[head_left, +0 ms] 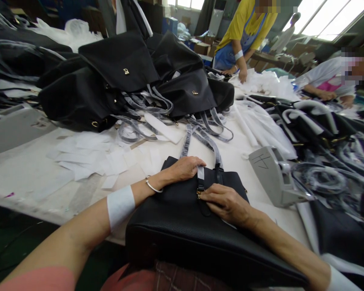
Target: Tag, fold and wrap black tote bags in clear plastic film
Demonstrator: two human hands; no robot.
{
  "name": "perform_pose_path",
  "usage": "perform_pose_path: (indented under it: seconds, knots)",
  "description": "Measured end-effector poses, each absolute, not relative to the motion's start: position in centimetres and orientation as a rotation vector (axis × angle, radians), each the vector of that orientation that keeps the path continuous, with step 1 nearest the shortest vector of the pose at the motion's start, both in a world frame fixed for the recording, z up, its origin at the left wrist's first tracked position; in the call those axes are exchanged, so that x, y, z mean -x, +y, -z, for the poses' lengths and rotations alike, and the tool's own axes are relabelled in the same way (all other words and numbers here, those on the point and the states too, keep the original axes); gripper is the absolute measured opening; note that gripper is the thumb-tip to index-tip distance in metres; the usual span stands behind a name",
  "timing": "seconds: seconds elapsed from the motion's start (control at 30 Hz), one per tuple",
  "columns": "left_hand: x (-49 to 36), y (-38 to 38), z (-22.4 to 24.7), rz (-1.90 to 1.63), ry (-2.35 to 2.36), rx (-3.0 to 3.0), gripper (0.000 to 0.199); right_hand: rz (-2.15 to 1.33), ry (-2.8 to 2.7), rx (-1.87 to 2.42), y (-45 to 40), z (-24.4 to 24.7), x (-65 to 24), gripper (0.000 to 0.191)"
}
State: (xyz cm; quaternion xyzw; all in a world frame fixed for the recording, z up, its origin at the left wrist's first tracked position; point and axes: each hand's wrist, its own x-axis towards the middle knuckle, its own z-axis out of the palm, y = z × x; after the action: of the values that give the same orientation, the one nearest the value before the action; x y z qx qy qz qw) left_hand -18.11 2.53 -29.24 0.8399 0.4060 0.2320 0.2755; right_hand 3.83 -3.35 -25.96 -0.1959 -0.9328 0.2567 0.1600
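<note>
"The coral sleeve (45, 279) at lower left sits nearest my camera; past it, the black bag (170, 212) lies over the near edge of the table (18, 173), its base toward the lap. What room do I have around it?"

"On the left, I see a strip of table surface between the loose white slips (87, 153) and the front edge. On the right there's a narrower strip, up to a grey device (269, 173). Ahead it's tight: the plastic-wrapped handles (186, 141) reach toward the heaped black bags (124, 60)."

"And the fingers?"

"My left hand (186, 167) rests at the bag's top edge, fingers bunched together, tips by the upper end of a white strip (201, 173); I can't tell whether they pinch it. My right hand (226, 202) lies lower on the upward face, fingers close together, the foremost at a small gold clasp (198, 193). The thumb is hidden, so I can't tell if they pinch that either."
</note>
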Motion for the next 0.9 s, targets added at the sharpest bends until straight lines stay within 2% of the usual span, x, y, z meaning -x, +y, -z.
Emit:
perform_pose_path:
  seconds: [0.2, 0.33, 0.47, 0.6, 0.7, 0.8, 0.9]
  knots:
    - [18.3, 2.4, 29.0, -0.755, 1.026, -2.127, 0.054, -0.899, -2.621, 0.731, -3.1, 26.1, -3.3, 0.022]
    - [18.1, 2.4, 29.4, -0.845, 1.027, -1.997, 0.051, -0.927, -2.511, 0.981, -2.6, 26.9, -2.3, 0.010]
    - [18.4, 2.6, 28.6, -0.927, 1.079, -1.902, 0.045, -1.130, -2.369, 1.081, -1.4, 25.0, -2.3, 0.011]
    - [21.1, 2.4, 26.1, -1.048, 1.219, -1.919, 0.041, -1.038, -2.053, 1.258, -0.3, 21.2, -5.1, 0.022]
    - [24.5, 0.6, 25.4, -1.031, 1.437, -1.890, 0.041, -1.015, -2.050, 1.352, -0.5, 19.1, -7.6, 0.027]
    - [27.5, -3.1, 26.2, -0.937, 1.591, -1.590, 0.055, -1.104, -2.153, 1.429, -2.0, 17.8, -8.7, 0.024]
    - [29.1, -7.8, 26.6, -0.871, 1.523, -1.205, 0.070, -1.339, -2.258, 1.381, -5.1, 16.1, -8.3, 0.027]
